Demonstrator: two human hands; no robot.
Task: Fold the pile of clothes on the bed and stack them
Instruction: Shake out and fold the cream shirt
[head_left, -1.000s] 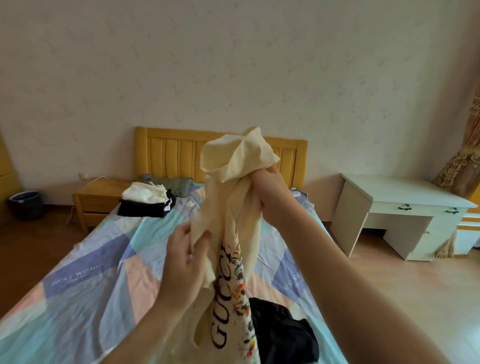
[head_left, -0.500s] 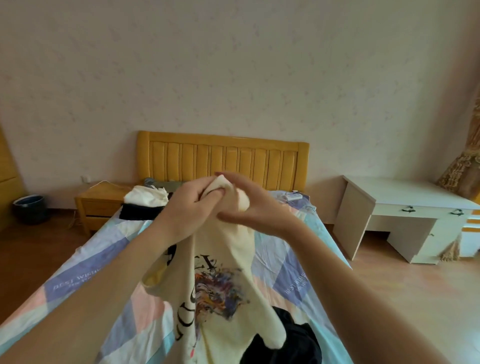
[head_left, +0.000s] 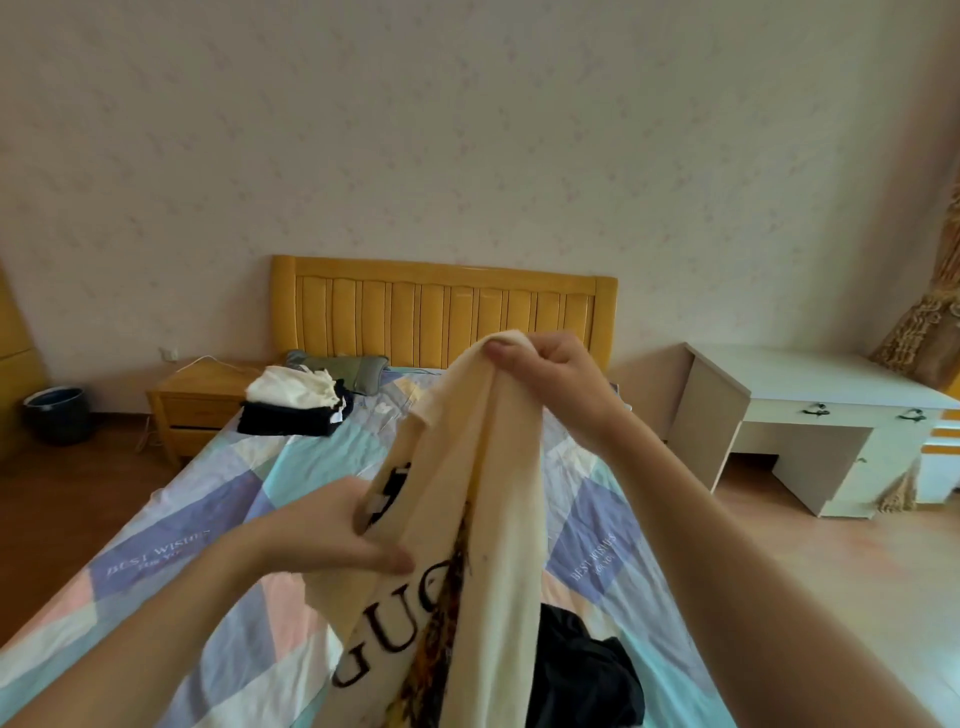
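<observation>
cream shirt (head_left: 467, 519): hands parted; right hand (head_left: 550, 384) grip pinches top, left hand (head_left: 337, 530) slid lower, clamped on edge.

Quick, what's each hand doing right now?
Left hand: holding the cream printed shirt by its left edge, thumb on the front.
Right hand: grip closed on the top of the same shirt, held up above the bed.

Right hand (head_left: 550, 384) and left hand (head_left: 343, 525) gripping cream T-shirt (head_left: 467, 519) above patchwork bed (head_left: 218, 525), folded stack (head_left: 296, 400) near headboard (head_left: 441, 312)
</observation>
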